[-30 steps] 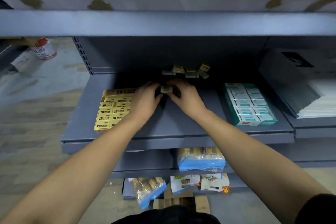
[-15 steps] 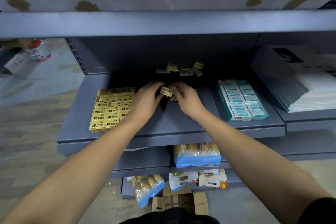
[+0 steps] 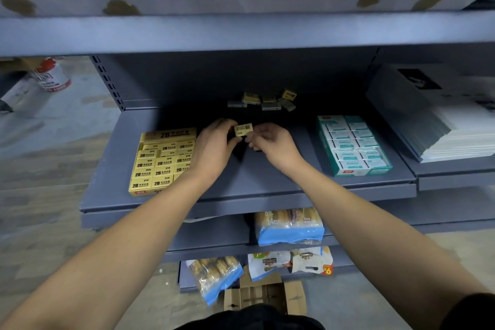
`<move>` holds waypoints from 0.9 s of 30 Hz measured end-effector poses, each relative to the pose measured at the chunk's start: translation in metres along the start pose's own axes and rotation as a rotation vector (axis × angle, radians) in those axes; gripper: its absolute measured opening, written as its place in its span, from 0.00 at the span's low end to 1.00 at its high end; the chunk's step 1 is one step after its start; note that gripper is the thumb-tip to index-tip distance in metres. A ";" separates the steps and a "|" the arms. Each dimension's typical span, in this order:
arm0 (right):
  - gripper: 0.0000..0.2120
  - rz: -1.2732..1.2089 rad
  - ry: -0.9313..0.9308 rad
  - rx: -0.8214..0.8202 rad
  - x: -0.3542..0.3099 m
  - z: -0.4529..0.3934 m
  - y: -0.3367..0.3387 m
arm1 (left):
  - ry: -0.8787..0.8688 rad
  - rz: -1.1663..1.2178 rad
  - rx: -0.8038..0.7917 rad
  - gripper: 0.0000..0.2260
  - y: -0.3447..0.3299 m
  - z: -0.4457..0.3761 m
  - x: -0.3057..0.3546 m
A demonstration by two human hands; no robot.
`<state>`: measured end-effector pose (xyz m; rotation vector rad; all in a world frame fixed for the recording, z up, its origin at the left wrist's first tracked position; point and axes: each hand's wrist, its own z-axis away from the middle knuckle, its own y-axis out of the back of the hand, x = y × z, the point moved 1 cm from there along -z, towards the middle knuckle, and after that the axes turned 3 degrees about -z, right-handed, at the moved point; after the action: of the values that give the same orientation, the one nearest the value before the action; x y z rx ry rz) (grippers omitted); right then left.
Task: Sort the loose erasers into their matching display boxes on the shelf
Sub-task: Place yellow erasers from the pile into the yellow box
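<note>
**Yellow eraser held between two hands at the shelf**

Grey metal shelving filled the view, with a blue-and-red banner of yellow characters across the top. On the middle shelf (image 3: pixel 267 185) a yellow box (image 3: pixel 160 163) of 2B erasers sat at the left and a teal box (image 3: pixel 353 146) of white erasers at the right. Loose erasers (image 3: pixel 263 100), yellow and grey, lay in a small heap at the back, between the two boxes. Both bare arms reached in. The left hand (image 3: pixel 214 150) and the right hand (image 3: pixel 276 146) each pinched one yellow eraser (image 3: pixel 243 130) with curled fingertips, holding it above the shelf between the boxes. Bagged snacks lay on the lower shelves.
</note>
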<state>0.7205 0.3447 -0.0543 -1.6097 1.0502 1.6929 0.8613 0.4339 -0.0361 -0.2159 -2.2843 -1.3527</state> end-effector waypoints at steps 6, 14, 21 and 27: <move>0.09 -0.269 -0.075 0.029 -0.007 -0.005 0.002 | -0.038 0.000 -0.055 0.13 -0.001 -0.003 0.004; 0.15 -0.016 0.145 0.047 -0.016 -0.002 0.007 | -0.058 -0.020 -0.040 0.15 0.000 -0.006 0.009; 0.11 0.594 0.685 0.055 -0.012 0.004 0.013 | -0.033 0.016 -0.025 0.14 0.004 -0.004 0.004; 0.10 0.583 0.725 0.028 -0.015 0.002 -0.001 | -0.007 0.015 0.007 0.15 0.014 0.004 -0.003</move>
<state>0.7225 0.3485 -0.0401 -2.0960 2.0437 1.3998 0.8677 0.4445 -0.0279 -0.2354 -2.2888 -1.3378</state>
